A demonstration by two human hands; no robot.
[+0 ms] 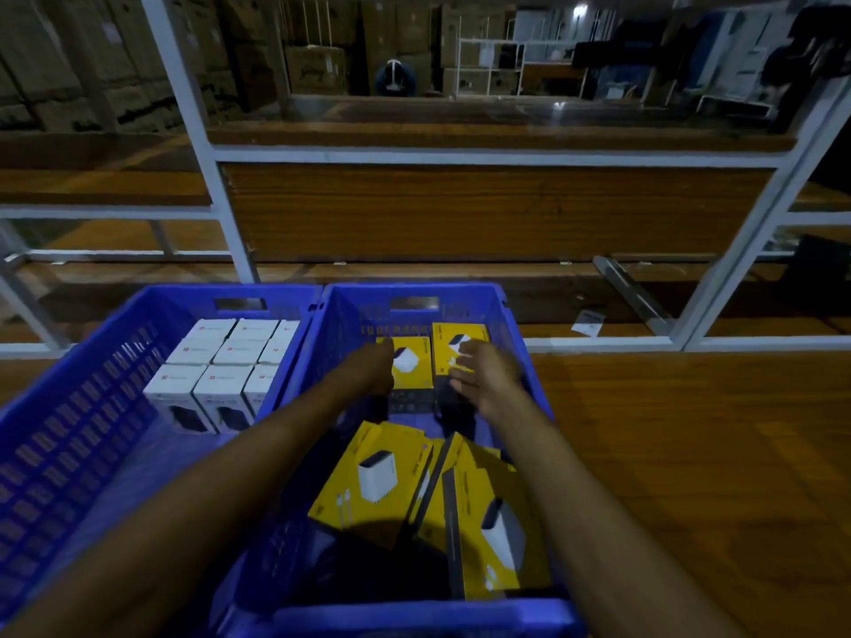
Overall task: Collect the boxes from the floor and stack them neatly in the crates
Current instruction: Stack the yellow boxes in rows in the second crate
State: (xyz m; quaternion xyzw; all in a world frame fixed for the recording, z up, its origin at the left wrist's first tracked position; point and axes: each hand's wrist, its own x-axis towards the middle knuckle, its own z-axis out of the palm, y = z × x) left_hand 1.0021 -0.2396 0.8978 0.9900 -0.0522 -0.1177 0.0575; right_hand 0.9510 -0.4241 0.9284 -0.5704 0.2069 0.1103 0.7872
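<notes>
Progress: well along, by my judgement. The left crate [69,430] holds white boxes [221,361] in tidy upright rows at its far end. The right crate [414,614] holds yellow boxes. The far pair [410,361] lies flat, side by side near the far wall. The near pair [373,476] lies loose, tilted and overlapping (not yet squared). No boxes show on the floor [690,453] in view.

Both hands are inside the right crate, apart. The right hand [479,375] has its fingers loosely spread over the far pair, gripping nothing. The left hand [373,366] is at the far pair too, but I cannot tell its grip.
</notes>
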